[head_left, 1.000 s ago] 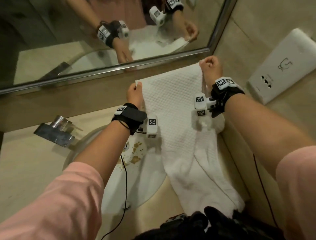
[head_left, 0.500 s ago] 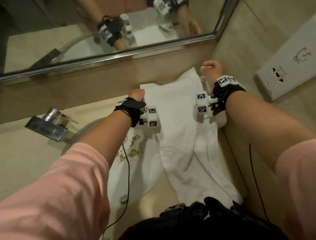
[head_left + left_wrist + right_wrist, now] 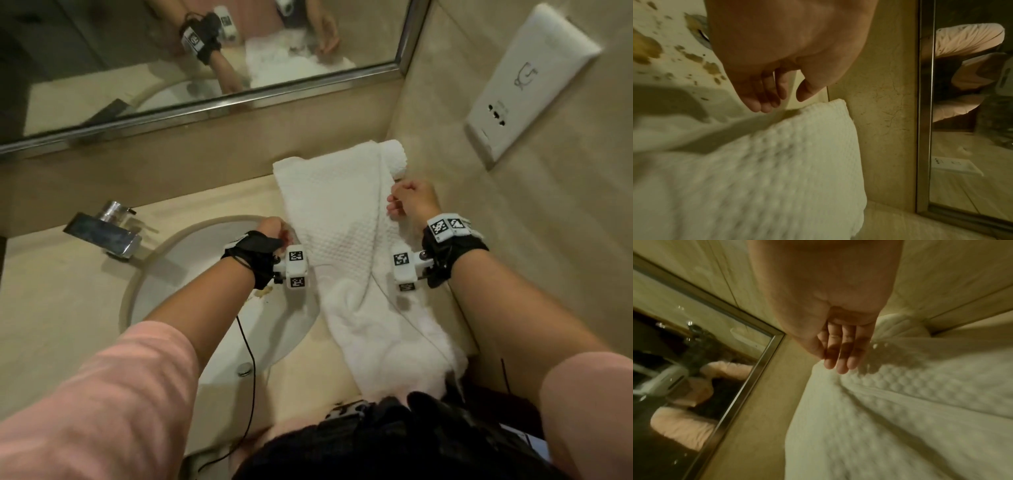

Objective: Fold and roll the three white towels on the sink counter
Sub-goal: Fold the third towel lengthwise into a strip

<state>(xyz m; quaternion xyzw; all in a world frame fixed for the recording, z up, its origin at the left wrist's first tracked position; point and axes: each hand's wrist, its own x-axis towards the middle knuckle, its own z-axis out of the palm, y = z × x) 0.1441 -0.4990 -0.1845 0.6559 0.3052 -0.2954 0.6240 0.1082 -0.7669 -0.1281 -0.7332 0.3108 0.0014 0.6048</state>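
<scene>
Towel [image 3: 342, 219] — flat on worktop [image 3: 68, 318], long axis running from body to mirror | left hand [image 3: 270, 228] at its left edge, fingers loose, gripping nothing | right hand [image 3: 412, 202] — fingers relaxed on right fold, nearer the far end.

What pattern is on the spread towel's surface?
A white waffle weave on the towel, clearest in the head view.
</scene>
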